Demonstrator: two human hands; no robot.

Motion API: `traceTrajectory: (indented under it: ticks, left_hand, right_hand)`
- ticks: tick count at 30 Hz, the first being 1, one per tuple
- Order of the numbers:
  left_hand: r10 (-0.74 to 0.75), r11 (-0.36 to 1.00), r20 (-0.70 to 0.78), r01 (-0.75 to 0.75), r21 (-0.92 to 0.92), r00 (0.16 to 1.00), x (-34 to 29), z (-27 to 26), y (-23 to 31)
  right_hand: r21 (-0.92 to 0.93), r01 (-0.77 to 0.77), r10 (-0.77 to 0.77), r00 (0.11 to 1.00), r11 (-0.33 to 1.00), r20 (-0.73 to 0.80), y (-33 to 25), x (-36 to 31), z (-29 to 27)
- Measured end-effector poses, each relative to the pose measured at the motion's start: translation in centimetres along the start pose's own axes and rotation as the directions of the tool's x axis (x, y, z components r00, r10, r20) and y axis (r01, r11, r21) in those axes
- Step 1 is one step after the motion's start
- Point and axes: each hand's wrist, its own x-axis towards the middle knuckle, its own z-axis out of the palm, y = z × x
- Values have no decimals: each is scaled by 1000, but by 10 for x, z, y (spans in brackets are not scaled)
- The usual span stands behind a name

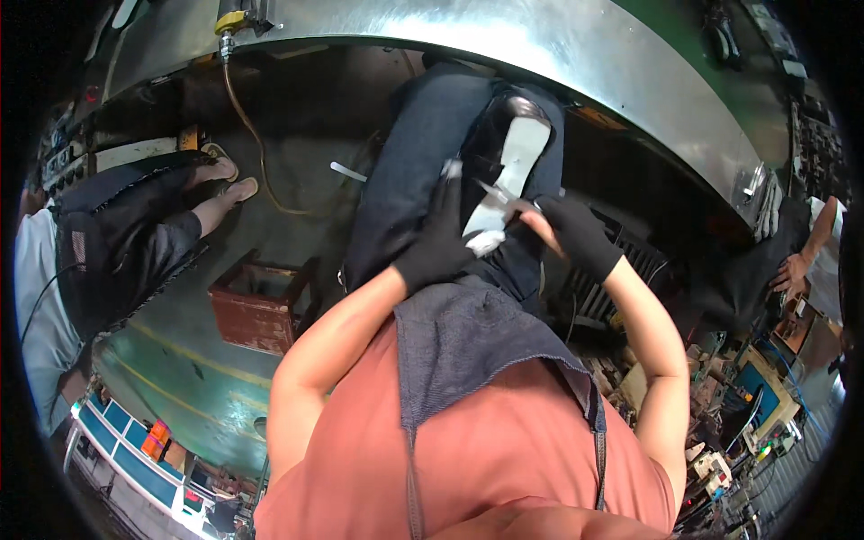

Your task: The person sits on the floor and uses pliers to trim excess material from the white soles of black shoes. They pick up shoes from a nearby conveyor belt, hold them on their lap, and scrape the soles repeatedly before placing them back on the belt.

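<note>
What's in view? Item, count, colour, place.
Pale-soled shoe: 1, black and white, on trousers
Slim blurred tool: 1, pale, over sole
Long metal bench: 1, silver, top
Thin hose with metal connector: 1, brown and yellow, top left
Boxy wooden stool: 1, reddish-brown, left floor
Panelled frame: 1, blue-white, lower left
Co-workers: 2, dark and pale clothing, both edges
Equipment clutter: uncounted, mixed, lower right
Denim-like apron: 1, dark blue, centre
Left hand: 1, black glove, at shoe
Right hand: 1, black glove, pinching tool

Right hand [576,236] at 2 o'clock is kinda blurry, and so's the thin tool [501,192] it's got, can't ID it. Co-worker [126,243] at 9 gets cut off by the dark rim. Clutter [713,472] around 4? Too tiny.
</note>
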Motion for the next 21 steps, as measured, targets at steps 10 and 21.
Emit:
traceTrajectory:
  ticks: [10,21]
  left_hand:
    - [-297,950,-223,265,-163,928,-13,29,-29]
    - [-103,947,132,138,-290,986,-4,-16,-6]
  right_hand:
    - [387,-436,389,900,813,197,-23,-41,2]
    - [368,-187,238,966,911,-97,-44,-7,16]
